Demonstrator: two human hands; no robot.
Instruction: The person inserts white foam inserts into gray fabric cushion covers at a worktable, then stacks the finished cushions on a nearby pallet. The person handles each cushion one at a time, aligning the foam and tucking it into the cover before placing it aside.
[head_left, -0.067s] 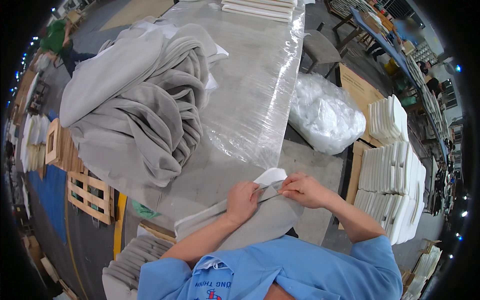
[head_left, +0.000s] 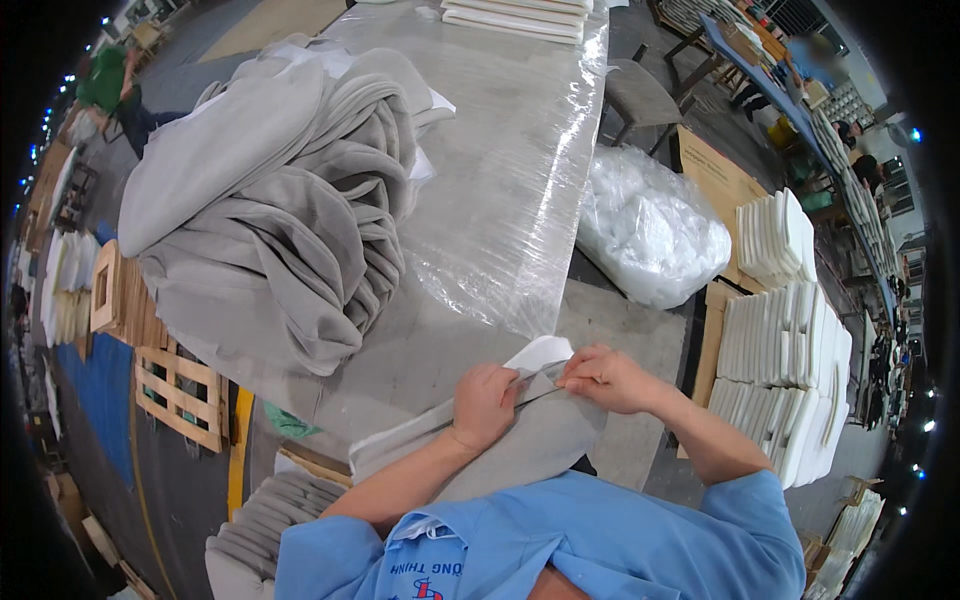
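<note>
A grey fabric cushion cover [head_left: 540, 440] lies against my front at the near table edge. White padding [head_left: 543, 351] shows at its far end and along its left side. My left hand [head_left: 486, 408] pinches the cover's upper edge, its fingertips partly hidden in the folds. Just to the right, my right hand [head_left: 606, 379] has thumb and fingers closed on the same edge near the white corner. A small grey flap of fabric stands up between the two hands.
A big heap of grey covers [head_left: 270, 200] fills the table's left side. Clear plastic sheeting [head_left: 490, 190] covers the tabletop. At right are a bag of white filling [head_left: 655, 230] and stacked white pads [head_left: 770, 360]. Grey cushions [head_left: 275, 520] are stacked at lower left.
My hands and the cover stay almost exactly where they were. At far left, a person in green has shifted slightly.
</note>
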